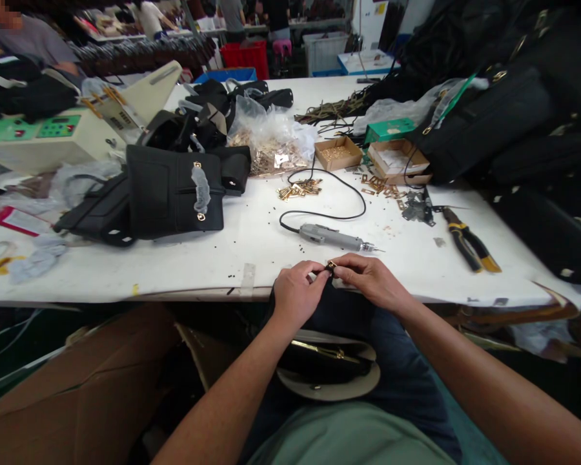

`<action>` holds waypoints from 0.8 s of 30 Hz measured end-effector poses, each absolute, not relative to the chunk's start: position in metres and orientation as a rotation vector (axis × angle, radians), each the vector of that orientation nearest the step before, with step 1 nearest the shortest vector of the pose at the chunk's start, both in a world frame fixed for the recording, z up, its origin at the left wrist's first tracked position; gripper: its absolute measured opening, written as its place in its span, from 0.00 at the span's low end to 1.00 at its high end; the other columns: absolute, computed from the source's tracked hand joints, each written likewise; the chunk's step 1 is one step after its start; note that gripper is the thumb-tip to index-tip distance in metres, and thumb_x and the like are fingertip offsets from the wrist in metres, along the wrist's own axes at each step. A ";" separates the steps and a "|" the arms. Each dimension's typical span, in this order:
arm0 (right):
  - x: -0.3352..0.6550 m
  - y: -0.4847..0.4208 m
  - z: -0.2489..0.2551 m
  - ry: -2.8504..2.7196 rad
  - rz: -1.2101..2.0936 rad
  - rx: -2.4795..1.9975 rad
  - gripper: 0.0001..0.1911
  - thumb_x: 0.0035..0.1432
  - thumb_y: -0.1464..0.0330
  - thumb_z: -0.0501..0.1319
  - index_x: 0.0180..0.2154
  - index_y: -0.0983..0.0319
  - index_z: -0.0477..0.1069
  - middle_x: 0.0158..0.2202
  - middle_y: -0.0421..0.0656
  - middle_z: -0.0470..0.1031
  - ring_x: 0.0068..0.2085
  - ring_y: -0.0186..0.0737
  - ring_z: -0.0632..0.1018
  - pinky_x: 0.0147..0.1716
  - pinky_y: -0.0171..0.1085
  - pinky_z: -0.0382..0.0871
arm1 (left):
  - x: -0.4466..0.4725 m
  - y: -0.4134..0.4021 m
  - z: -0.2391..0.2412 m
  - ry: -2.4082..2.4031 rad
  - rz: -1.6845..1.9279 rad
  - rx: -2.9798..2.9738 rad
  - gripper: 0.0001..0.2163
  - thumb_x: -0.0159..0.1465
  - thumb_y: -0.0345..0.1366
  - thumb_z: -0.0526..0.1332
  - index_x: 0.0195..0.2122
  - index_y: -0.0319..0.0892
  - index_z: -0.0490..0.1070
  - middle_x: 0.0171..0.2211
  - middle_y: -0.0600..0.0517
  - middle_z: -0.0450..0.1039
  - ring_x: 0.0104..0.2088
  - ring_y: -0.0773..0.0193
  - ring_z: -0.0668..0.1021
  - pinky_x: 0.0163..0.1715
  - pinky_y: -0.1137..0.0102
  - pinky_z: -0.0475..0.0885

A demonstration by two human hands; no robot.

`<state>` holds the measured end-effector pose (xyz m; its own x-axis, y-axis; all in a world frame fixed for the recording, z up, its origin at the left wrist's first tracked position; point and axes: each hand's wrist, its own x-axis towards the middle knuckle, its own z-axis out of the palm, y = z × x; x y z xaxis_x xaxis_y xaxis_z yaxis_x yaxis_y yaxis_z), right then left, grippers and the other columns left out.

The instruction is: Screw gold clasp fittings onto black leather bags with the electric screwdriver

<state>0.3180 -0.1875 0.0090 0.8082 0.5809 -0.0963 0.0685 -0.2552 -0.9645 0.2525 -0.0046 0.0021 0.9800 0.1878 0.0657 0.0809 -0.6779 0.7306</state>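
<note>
Both hands meet at the table's front edge, over a black bag [319,361] that sits open in my lap with a gold zipper showing. Between the fingertips is a small gold metal fitting [330,265] against a black strap or tab. My left hand [300,290] pinches the dark piece from the left. From the right, my right hand [368,278] closes thumb and forefinger on the gold fitting. Just beyond the hands lies a grey electric screwdriver [332,237], its bit pointing right and its black cord looping behind it.
Pliers [469,239] with black and yellow handles lie at the right. Gold fittings [300,188], a cardboard box of small gold parts [337,154] and a plastic bag of metal pieces [275,145] stand farther back. Black bags [174,194] occupy the left; more are piled right.
</note>
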 end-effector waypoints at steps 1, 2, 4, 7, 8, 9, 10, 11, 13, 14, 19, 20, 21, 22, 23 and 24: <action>0.318 -0.188 0.009 -0.527 0.496 -1.805 0.19 0.65 0.55 0.62 0.48 0.60 0.81 0.45 0.45 0.80 0.45 0.44 0.78 0.47 0.40 0.70 | 0.253 -0.005 0.002 0.187 0.175 2.316 0.05 0.66 0.39 0.65 0.38 0.48 0.80 0.36 0.57 0.83 0.29 0.68 0.78 0.35 0.71 0.68; 0.319 -0.188 0.009 -0.547 0.463 -1.832 0.18 0.67 0.55 0.61 0.47 0.60 0.81 0.45 0.45 0.80 0.46 0.44 0.78 0.48 0.40 0.69 | 0.253 -0.005 0.001 0.186 0.178 2.316 0.05 0.66 0.39 0.65 0.37 0.48 0.80 0.37 0.57 0.83 0.29 0.68 0.78 0.35 0.71 0.68; 0.319 -0.187 0.009 -0.571 0.401 -1.889 0.18 0.68 0.56 0.59 0.46 0.60 0.81 0.42 0.45 0.80 0.44 0.44 0.78 0.47 0.40 0.69 | 0.253 -0.005 0.001 0.183 0.183 2.312 0.04 0.65 0.39 0.66 0.36 0.47 0.80 0.37 0.57 0.83 0.29 0.69 0.77 0.34 0.71 0.68; 0.319 -0.185 0.008 -0.594 0.368 -1.926 0.17 0.68 0.57 0.59 0.45 0.60 0.81 0.40 0.44 0.80 0.43 0.43 0.78 0.45 0.40 0.69 | 0.253 -0.004 0.000 0.177 0.197 2.293 0.04 0.65 0.39 0.66 0.36 0.47 0.80 0.37 0.57 0.83 0.29 0.69 0.77 0.34 0.71 0.68; 0.318 -0.185 0.008 -0.603 0.372 -1.921 0.17 0.69 0.57 0.59 0.45 0.59 0.81 0.40 0.44 0.80 0.43 0.43 0.78 0.45 0.39 0.69 | 0.253 -0.004 0.000 0.178 0.202 2.285 0.03 0.65 0.38 0.66 0.36 0.47 0.80 0.37 0.57 0.83 0.29 0.69 0.78 0.34 0.70 0.68; 0.318 -0.185 0.008 -0.608 0.382 -1.912 0.16 0.69 0.58 0.58 0.45 0.59 0.81 0.40 0.44 0.80 0.42 0.43 0.78 0.45 0.39 0.69 | 0.253 -0.004 -0.001 0.178 0.205 2.280 0.03 0.65 0.39 0.67 0.36 0.48 0.80 0.37 0.57 0.83 0.29 0.69 0.78 0.34 0.70 0.68; 0.317 -0.185 0.008 -0.611 0.390 -1.904 0.16 0.69 0.58 0.58 0.45 0.59 0.81 0.40 0.43 0.80 0.42 0.43 0.78 0.45 0.39 0.69 | 0.252 -0.004 -0.001 0.181 0.206 2.278 0.03 0.65 0.39 0.67 0.36 0.48 0.80 0.37 0.57 0.83 0.29 0.69 0.78 0.34 0.70 0.68; 0.316 -0.185 0.008 -0.612 0.392 -1.901 0.15 0.69 0.58 0.59 0.45 0.59 0.81 0.41 0.43 0.80 0.43 0.43 0.78 0.45 0.38 0.69 | 0.252 -0.004 -0.002 0.183 0.205 2.278 0.04 0.65 0.39 0.67 0.36 0.48 0.80 0.37 0.57 0.83 0.29 0.68 0.78 0.34 0.70 0.68; 0.314 -0.184 0.007 -0.612 0.374 -1.914 0.13 0.68 0.60 0.61 0.45 0.58 0.81 0.42 0.43 0.80 0.44 0.43 0.79 0.44 0.38 0.69 | 0.252 -0.004 -0.002 0.187 0.205 2.281 0.03 0.64 0.39 0.67 0.36 0.48 0.80 0.36 0.57 0.83 0.29 0.68 0.78 0.34 0.70 0.69; 0.313 -0.184 0.006 -0.615 0.356 -1.925 0.12 0.67 0.61 0.62 0.45 0.58 0.81 0.43 0.43 0.80 0.44 0.43 0.79 0.44 0.37 0.70 | 0.252 -0.004 -0.002 0.189 0.205 2.284 0.03 0.64 0.39 0.67 0.36 0.48 0.80 0.37 0.57 0.83 0.29 0.68 0.78 0.34 0.70 0.69; 0.310 -0.182 0.002 -0.619 0.290 -1.953 0.11 0.66 0.64 0.63 0.46 0.56 0.81 0.42 0.42 0.81 0.43 0.42 0.80 0.43 0.38 0.70 | 0.253 -0.003 -0.001 0.193 0.195 2.276 0.04 0.64 0.37 0.67 0.38 0.48 0.80 0.38 0.57 0.83 0.30 0.67 0.79 0.35 0.70 0.71; 0.310 -0.182 0.001 -0.617 0.284 -1.953 0.11 0.66 0.64 0.63 0.46 0.56 0.81 0.41 0.42 0.81 0.43 0.42 0.80 0.42 0.38 0.70 | 0.253 -0.003 -0.001 0.193 0.191 2.270 0.04 0.64 0.37 0.67 0.39 0.48 0.81 0.39 0.56 0.84 0.30 0.67 0.79 0.36 0.70 0.71; 0.309 -0.182 0.001 -0.617 0.280 -1.953 0.11 0.66 0.64 0.62 0.47 0.56 0.81 0.42 0.42 0.81 0.43 0.42 0.80 0.42 0.38 0.71 | 0.253 -0.003 -0.001 0.191 0.185 2.263 0.06 0.64 0.37 0.67 0.41 0.49 0.81 0.40 0.56 0.84 0.31 0.67 0.80 0.36 0.70 0.72; 0.309 -0.182 0.000 -0.615 0.277 -1.951 0.11 0.66 0.64 0.62 0.47 0.56 0.81 0.42 0.42 0.81 0.43 0.43 0.80 0.42 0.38 0.71 | 0.253 -0.003 -0.001 0.186 0.178 2.257 0.07 0.64 0.37 0.67 0.43 0.49 0.81 0.41 0.56 0.84 0.32 0.67 0.80 0.37 0.70 0.72; 0.309 -0.181 0.000 -0.604 0.281 -1.944 0.12 0.66 0.64 0.62 0.47 0.56 0.81 0.42 0.42 0.82 0.44 0.43 0.80 0.42 0.38 0.72 | 0.252 -0.003 0.000 0.184 0.170 2.252 0.08 0.64 0.37 0.67 0.44 0.49 0.81 0.42 0.56 0.84 0.33 0.66 0.81 0.38 0.70 0.73; 0.308 -0.181 0.000 -0.575 0.292 -1.930 0.12 0.66 0.64 0.62 0.47 0.56 0.82 0.42 0.42 0.82 0.43 0.44 0.81 0.42 0.38 0.72 | 0.252 -0.003 0.000 0.183 0.161 2.251 0.08 0.64 0.37 0.66 0.44 0.49 0.82 0.42 0.56 0.84 0.34 0.66 0.81 0.39 0.69 0.73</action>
<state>0.3081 -0.1810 -0.0004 0.8546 0.5164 0.0555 0.2595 -0.3320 -0.9069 0.2524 -0.0032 0.0000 0.9811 0.1859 0.0537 0.0768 -0.6286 0.7739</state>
